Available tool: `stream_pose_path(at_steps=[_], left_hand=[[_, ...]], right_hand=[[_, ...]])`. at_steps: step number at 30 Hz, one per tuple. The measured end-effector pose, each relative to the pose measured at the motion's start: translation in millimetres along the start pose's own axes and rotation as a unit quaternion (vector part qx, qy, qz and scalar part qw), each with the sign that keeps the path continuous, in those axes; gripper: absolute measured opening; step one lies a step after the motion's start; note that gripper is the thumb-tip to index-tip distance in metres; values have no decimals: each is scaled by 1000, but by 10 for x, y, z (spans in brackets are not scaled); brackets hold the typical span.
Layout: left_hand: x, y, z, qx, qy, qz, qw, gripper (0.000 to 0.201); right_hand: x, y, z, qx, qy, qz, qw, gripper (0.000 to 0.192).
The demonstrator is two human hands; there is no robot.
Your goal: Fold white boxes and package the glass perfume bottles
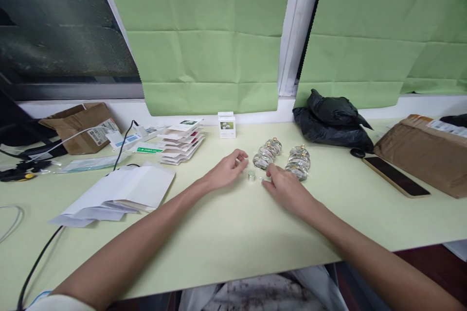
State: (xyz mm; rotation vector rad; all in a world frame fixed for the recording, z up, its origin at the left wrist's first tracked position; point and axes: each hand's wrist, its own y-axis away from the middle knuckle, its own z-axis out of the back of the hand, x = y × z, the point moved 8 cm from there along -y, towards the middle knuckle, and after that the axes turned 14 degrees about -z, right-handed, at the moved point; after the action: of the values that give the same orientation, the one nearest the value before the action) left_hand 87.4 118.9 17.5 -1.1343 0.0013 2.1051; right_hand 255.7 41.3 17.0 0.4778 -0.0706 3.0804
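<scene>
Head view: a small, pale-green, translucent cylinder (251, 176) is placed between loosely parted, empty left fingers (239, 154) and right fingers (273, 171) (grip indiscernible), presumably for access by either.

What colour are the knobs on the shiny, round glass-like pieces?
The visible knobs look gold; head view.

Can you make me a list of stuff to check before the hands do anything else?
1. Left hand free: ok, nothing shows in it.
2. Right hand free: cannot tell, a tiny clear thing shows at its tips.
3. Small greenish piece on the table: ok, it sits between the hands.
4. Left row of gold-topped clear pieces untouched: cannot tell, the right hand is too close to judge.
5. White box upright: ok, it stands at the back.
6. Phone out of the way: ok, it lies off to the right.
</scene>
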Motion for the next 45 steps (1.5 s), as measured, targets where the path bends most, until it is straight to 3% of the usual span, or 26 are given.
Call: stream_pose_path(at_steps=[4,11,23,27,29,33,35,37,40,45], left_hand=[[-23,211,-85,79,-14,-20,997,49],[9,-31,-266,49,-26,-30,998,21],[136,-252,-303,23,-45,-25,998,25],[269,-219,-90,38,-61,-12,997,42],[392,-213,102,14,-90,8,996,41],[623,-249,536,-133,-193,70,970,37],[642,-331,693,-204,-244,74,945,50],[610,-507,807,-231,-286,50,929,68],[566,-929,951,-177,-334,-8,926,94],[713,-1533,1239,-59,-347,-18,936,103]], right_hand=[[66,-7,-112,6,35,8,999,12],[166,-99,-235,7,119,1,993,22],[203,-282,-240,30,165,-22,986,27],[204,-230,-215,20,162,-22,986,22],[204,-184,-226,16,157,-16,987,22],[201,-117,-275,9,147,-2,989,23],[204,-103,-297,5,141,6,990,22],[210,-95,-313,0,134,16,991,20],[228,-82,-321,-5,121,35,992,22],[238,-67,-299,-8,97,45,994,24]])
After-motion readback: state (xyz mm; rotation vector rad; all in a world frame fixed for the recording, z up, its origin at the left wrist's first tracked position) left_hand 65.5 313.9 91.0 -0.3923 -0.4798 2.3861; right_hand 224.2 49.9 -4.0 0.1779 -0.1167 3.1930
